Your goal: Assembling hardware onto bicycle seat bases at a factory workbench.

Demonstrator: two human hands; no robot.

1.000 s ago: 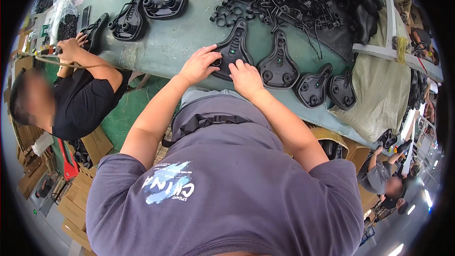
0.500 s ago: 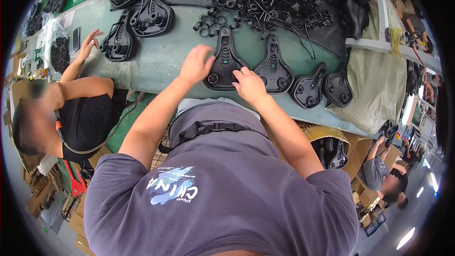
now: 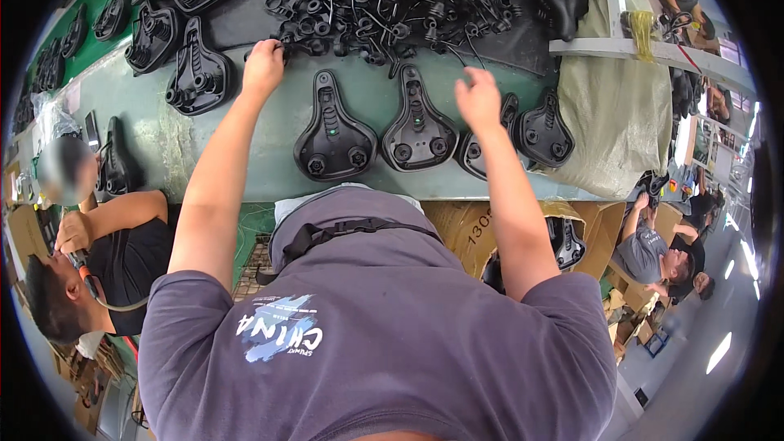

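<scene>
Left hand: over the table (image 3: 269, 147), at the near-left edge of the pile of small black parts (image 3: 384, 2). Fingers bent down onto something dark there (pinched or only touched, can't tell).
Right hand (image 3: 478, 103): raised on the near side of the pile, just below the thin black rods (image 3: 469, 47). Fingers partly curled; can't tell if they hold anything.
Left saddle (image 3: 335, 151): black, underside up, lying flat between the forearms, narrow end toward the pile, apart from both hands.
Middle saddle (image 3: 419, 132): same pose, just right of the left saddle.
Other saddles, right: one partly hidden behind the right forearm, then the far-right saddle (image 3: 545, 132), tilted to the picture.
Other saddles, left: more along the table's far left, incl. one (image 3: 198, 73) just left of the left hand.
Under pile: dark sheet (image 3: 523, 55).
Right end: crumpled translucent sheeting (image 3: 616, 126) below a pale metal bar (image 3: 592, 47).
Below table edge: open cardboard box (image 3: 457, 233).
Far left: co-worker in a black top (image 3: 135, 253), at the same table.
</scene>
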